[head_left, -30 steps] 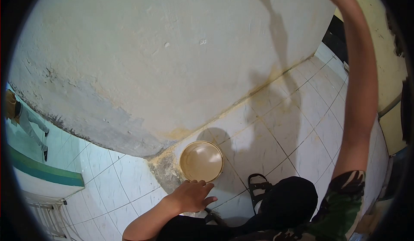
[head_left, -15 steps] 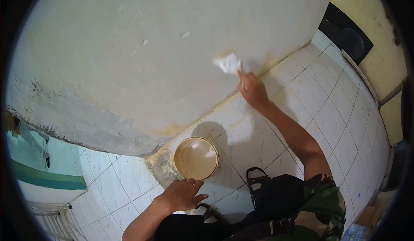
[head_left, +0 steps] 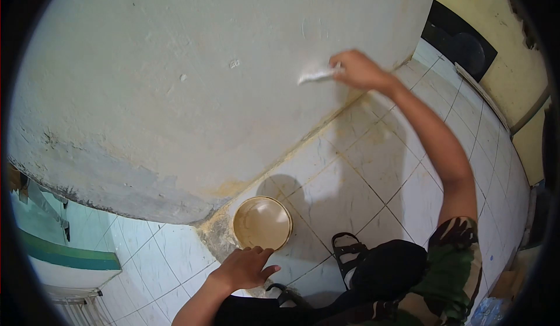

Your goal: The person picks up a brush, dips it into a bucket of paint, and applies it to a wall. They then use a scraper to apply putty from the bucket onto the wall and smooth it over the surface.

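Observation:
My right hand point(head_left: 360, 71) is closed around a paintbrush point(head_left: 319, 75), whose white head is blurred and seen nearly edge-on against the grey wall point(head_left: 192, 110). Lower down, a round bucket point(head_left: 238, 223) stands on the floor by the wall's corner, with a pale beige inside. My left hand point(head_left: 245, 269) hangs just in front of it, fingertips overlapping its near rim in this view. Its fingers are loosely bent, the thumb spread away, with nothing held.
White tiles point(head_left: 373, 168) cover the floor along the yellow-stained foot of the wall. My sandalled foot point(head_left: 348, 253) is right of the bucket. A dark panel point(head_left: 458, 40) leans at the back right by a yellow wall. A green-striped white ledge point(head_left: 70, 256) stands at the left.
My right hand has moved up and to the right with the paintbrush, which has turned from showing its broad side to nearly edge-on. The left hand stays by the bucket.

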### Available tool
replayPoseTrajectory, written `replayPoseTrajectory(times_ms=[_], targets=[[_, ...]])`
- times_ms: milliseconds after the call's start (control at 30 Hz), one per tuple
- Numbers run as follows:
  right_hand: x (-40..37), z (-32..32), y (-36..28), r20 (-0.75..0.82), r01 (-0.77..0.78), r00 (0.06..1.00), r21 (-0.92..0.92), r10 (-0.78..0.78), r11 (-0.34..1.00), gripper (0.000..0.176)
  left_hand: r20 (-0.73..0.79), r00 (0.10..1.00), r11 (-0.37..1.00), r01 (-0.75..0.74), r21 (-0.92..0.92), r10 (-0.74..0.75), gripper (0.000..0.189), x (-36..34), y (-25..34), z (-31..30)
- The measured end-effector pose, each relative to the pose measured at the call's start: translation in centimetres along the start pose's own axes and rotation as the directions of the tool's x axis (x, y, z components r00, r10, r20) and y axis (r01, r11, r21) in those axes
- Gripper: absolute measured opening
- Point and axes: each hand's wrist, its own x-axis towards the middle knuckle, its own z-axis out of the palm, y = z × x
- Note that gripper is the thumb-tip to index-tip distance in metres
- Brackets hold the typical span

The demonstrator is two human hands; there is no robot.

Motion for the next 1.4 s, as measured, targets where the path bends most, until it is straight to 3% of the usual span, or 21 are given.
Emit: replayPoseTrajectory(times_ms=[133,233,300,333,367,433,500,533,600,667,733,800,867,967,1033,1067,1133,1233,1300,1367,1400], targets=[[3.7,-10.9,-3.3,-0.025,0.036,0.999,-0.14,-0.04,0.99,0.026,0.012,1.0,1.0,-0.001,-0.014,0.001,0.056,0.7,-0.1,-0.2],[4.9,-16.2,-4.6,-0.146,0.013,0.989,-0.149,-0.035,0.989,0.026,0.048,0.999,1.0,0.018,-0.006,-0.018,0.057,1.3,-0.1,-0.5],[5.5,-19.6,-6.2,-0.306,-0.009,0.95,-0.212,-0.058,0.977,0.026,0.031,0.999,1.0,0.009,-0.015,-0.008,0.057,1.4,-0.6,-0.2],[5.2,-20.9,-8.6,-0.327,-0.178,0.939,-0.207,0.104,0.962,0.027,0.007,1.0,0.999,-0.004,-0.032,0.004,0.057,1.4,-0.8,0.0],[4.8,-21.1,-9.6,-0.329,-0.184,0.938,-0.201,0.111,0.962,0.027,0.013,1.0,1.0,0.0,-0.026,0.001,0.057,1.3,-0.8,-0.1],[4.4,-21.2,-10.3,-0.509,-0.11,0.86,-0.115,0.036,0.987,0.025,0.014,0.999,0.998,0.03,-0.046,-0.029,0.057,1.1,-0.6,-0.4],[4.9,-18.6,-7.9,-0.567,-0.118,0.823,-0.091,0.046,0.989,0.026,0.02,0.999,0.997,0.036,-0.062,-0.034,0.058,0.9,-0.3,-0.7],[4.5,-16.6,-6.7,-0.629,-0.043,0.777,-0.049,0.003,0.998,0.026,0.021,0.999,0.996,0.04,-0.079,-0.038,0.058,0.8,-0.2,-0.8],[3.9,-11.0,-3.1,-0.688,0.036,0.724,-0.012,-0.035,0.999,0.026,0.025,0.998,0.995,0.052,-0.079,-0.051,0.059,0.8,-0.1,-1.0],[3.2,-3.0,1.6,-0.777,0.205,0.611,-0.026,-0.149,0.978,0.03,0.029,0.997,0.994,0.073,-0.079,-0.071,0.059,0.9,-0.1,-0.9],[0.8,3.6,3.4,-0.748,0.187,0.663,0.134,-0.024,0.973,0.035,0.03,0.995,0.993,0.093,-0.076,-0.091,0.06,1.1,-0.2,-0.9],[-2.2,7.8,4.1,-0.664,0.041,0.747,0.101,0.037,0.994,0.037,0.033,0.995,0.992,0.1,-0.072,-0.098,0.06,1.4,-0.4,-0.6],[-5.5,10.8,5.3,-0.531,-0.005,0.841,0.189,0.106,0.982,0.04,0.021,0.995,0.993,0.097,-0.063,-0.095,0.06,1.9,-0.3,-0.6],[-9.7,14.7,7.0,-0.466,0.009,0.883,0.132,0.054,0.991,0.041,0.053,0.99,0.991,0.131,-0.039,-0.128,0.059,2.3,-0.1,-0.7],[-11.8,16.1,7.6,-0.31,-0.047,0.947,0.118,0.081,0.992,0.037,0.049,0.993,0.994,0.105,-0.035,-0.103,0.059,2.5,-0.1,-0.6],[-12.4,16.2,7.9,-0.306,-0.045,0.949,0.115,0.078,0.992,0.037,0.048,0.994,0.994,0.102,-0.039,-0.1,0.059,2.5,0.2,-0.7],[-12.8,15.4,7.5,0.01,-0.175,0.984,0.073,0.175,0.982,0.028,0.065,0.99,0.991,0.127,-0.043,-0.124,0.06,2.4,0.9,-1.4],[-8.9,12.2,7.4,0.156,-0.142,0.978,0.004,0.14,0.99,0.034,0.023,0.993,0.993,0.114,-0.035,-0.113,0.06,2.1,1.3,-1.5],[-4.4,5.8,3.9,0.215,-0.197,0.956,-0.029,0.198,0.98,0.032,0.023,0.994,0.993,0.111,-0.044,-0.11,0.06,2.1,1.2,-1.3],[-1.2,2.2,3.1,0.077,-0.034,0.996,-0.111,0.042,0.993,0.032,0.023,0.994,0.993,0.106,-0.056,-0.104,0.06,1.9,1.1,-1.2],[0.3,-0.8,0.9,0.107,-0.051,0.992,-0.155,0.068,0.987,0.032,0.014,0.994,0.992,0.109,-0.057,-0.108,0.059,1.8,1.1,-1.3]])
